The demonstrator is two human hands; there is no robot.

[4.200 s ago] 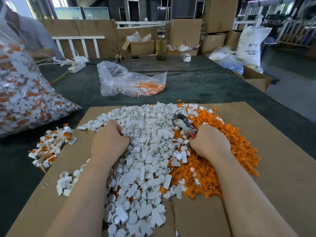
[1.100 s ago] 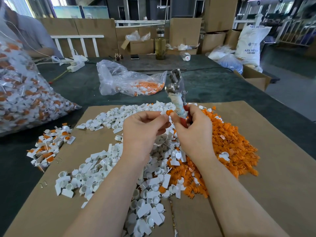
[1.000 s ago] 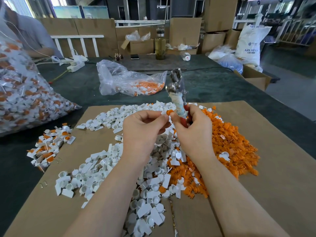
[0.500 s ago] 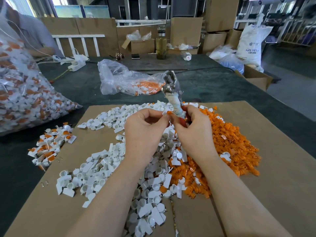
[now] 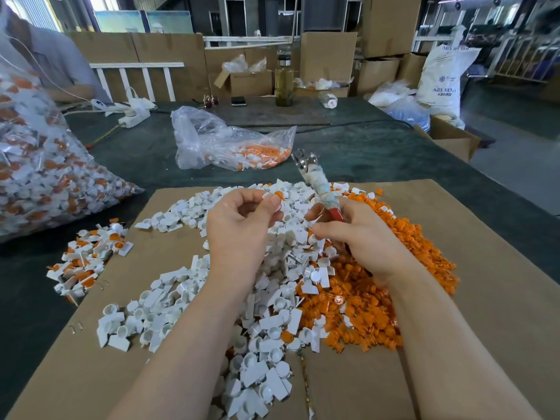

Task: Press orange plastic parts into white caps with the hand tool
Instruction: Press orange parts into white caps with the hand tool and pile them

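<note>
While raised over the cardboard sheet, left hand pinches one white plastic cap with orange insert; right hand grips the cloth-wrapped metal hand tool, tilted far-left. Loose white caps pile near-left, orange parts pile right.

Single view, head-worn, wide-angle. Position: above and just behind the person's own forearms, which enter from the bottom edge. Facing: forward and down across a cardboard sheet on a dark table. Near field: left hand and right hand close under the lens, at frame centre, above the mixed heap of white caps and orange parts. Far field: stacked cardboard boxes and a white sack along the top, lines bowed by lens distortion. No second view; no shared area to record.
</note>
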